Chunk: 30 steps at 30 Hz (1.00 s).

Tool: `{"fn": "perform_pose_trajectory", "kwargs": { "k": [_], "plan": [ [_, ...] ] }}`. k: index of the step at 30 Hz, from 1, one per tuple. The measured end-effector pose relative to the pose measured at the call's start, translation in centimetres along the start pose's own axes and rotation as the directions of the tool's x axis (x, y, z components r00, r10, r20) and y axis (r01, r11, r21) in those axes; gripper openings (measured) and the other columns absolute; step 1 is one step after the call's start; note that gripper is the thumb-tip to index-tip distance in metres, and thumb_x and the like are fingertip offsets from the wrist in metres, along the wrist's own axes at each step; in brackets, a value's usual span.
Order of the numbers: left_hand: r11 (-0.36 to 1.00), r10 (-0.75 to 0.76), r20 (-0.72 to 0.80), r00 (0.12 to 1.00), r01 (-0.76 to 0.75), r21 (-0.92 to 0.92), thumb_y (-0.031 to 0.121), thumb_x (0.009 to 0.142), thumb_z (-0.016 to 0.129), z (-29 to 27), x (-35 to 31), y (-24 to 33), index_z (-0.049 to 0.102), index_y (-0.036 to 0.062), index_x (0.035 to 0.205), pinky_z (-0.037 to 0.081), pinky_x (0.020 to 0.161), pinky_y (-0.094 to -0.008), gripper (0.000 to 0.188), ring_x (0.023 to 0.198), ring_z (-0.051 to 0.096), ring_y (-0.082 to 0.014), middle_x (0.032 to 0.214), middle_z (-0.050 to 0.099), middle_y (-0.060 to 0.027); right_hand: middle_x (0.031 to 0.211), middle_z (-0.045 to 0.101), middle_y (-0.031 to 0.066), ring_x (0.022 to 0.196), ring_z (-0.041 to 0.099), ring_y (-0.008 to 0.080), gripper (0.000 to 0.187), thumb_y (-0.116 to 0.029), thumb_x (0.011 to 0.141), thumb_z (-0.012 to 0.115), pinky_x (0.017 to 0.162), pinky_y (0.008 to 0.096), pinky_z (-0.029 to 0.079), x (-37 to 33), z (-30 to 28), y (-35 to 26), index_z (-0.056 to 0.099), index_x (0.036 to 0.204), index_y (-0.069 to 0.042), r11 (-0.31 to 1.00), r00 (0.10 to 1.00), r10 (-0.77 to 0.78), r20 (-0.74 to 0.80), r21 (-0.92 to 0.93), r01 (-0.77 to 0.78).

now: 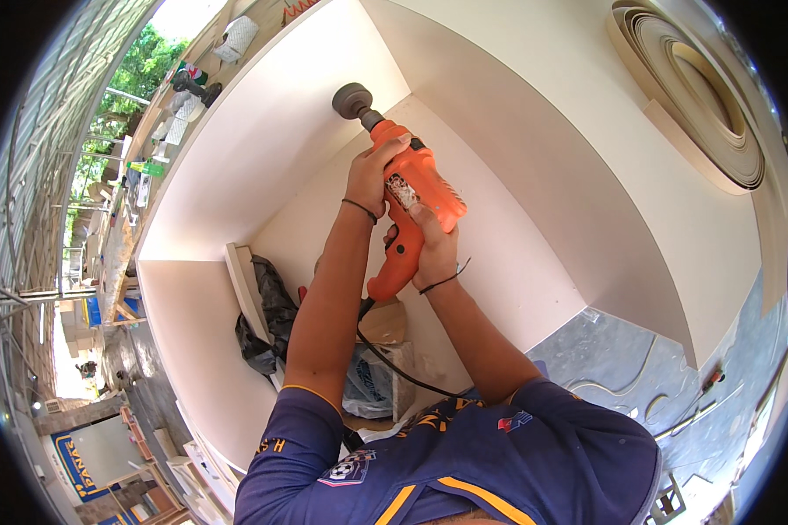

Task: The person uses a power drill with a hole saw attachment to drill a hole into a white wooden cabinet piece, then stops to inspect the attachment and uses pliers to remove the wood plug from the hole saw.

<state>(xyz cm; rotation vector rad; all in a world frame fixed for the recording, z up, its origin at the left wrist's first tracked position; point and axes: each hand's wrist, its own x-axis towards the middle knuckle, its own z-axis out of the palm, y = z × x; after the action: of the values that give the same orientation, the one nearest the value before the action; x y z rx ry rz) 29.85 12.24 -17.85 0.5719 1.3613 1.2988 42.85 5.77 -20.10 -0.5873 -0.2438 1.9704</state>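
Both hands are closed around an orange power drill with a dark round hole saw in its chuck. My left hand wraps the front of the body, just behind the chuck. Farther back, my right hand grips the handle end, its thumb on the body. The hole saw points up and left toward a white panel of a large open cabinet; whether it touches the panel I cannot tell. A black cord runs from the handle down toward my chest.
Black plastic and a clear plastic bag lie inside the cabinet below the drill. On a pale panel at upper right rests a coil of edge banding. A cluttered workbench stands at left.
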Motion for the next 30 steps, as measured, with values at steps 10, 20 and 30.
{"fn": "perform_pose_trajectory", "kwargs": {
  "k": [10, 20, 30],
  "plan": [
    [0.995, 0.025, -0.013, 1.0, -0.027, -0.099, 0.028, 0.081, 0.075, 0.5, -0.3, 0.0, 0.062, -0.0079, 0.105, 0.054, 0.072, -0.0326, 0.045, 0.079, 0.067, -0.0203, 0.093, 0.067, -0.0128, 0.094, 0.061, 0.0133, 0.067, 0.064, 0.0212, 0.039, -0.021, 0.087, 0.063, 0.057, 0.0358, 0.057, 0.0, -0.1, -0.8, 0.049, 0.118, 0.0, 0.992, 0.999, 0.031, 0.031, -0.123, -0.027],
    [0.991, 0.047, -0.028, 0.999, -0.05, -0.127, 0.028, 0.081, 0.076, 0.5, -0.1, -0.2, 0.063, -0.0073, 0.103, 0.054, 0.071, -0.0319, 0.043, 0.079, 0.067, -0.0192, 0.093, 0.067, -0.0122, 0.095, 0.061, 0.0129, 0.067, 0.062, 0.0207, 0.04, -0.023, 0.088, 0.061, 0.058, 0.0353, 0.056, 0.0, 0.0, -1.2, 0.05, 0.119, -0.001, 0.99, 0.998, 0.064, 0.024, -0.13, -0.06],
    [0.994, 0.033, -0.033, 0.999, -0.037, -0.098, 0.027, 0.083, 0.074, 0.9, -0.4, 0.0, 0.064, -0.0052, 0.103, 0.054, 0.072, -0.0313, 0.039, 0.079, 0.067, -0.0182, 0.093, 0.068, -0.0107, 0.092, 0.062, 0.0125, 0.062, 0.062, 0.0205, 0.036, -0.017, 0.087, 0.063, 0.053, 0.0333, 0.055, 0.1, -0.1, -1.2, 0.05, 0.117, -0.001, 0.997, 0.998, 0.066, 0.026, -0.047, -0.064]
  ]
}}
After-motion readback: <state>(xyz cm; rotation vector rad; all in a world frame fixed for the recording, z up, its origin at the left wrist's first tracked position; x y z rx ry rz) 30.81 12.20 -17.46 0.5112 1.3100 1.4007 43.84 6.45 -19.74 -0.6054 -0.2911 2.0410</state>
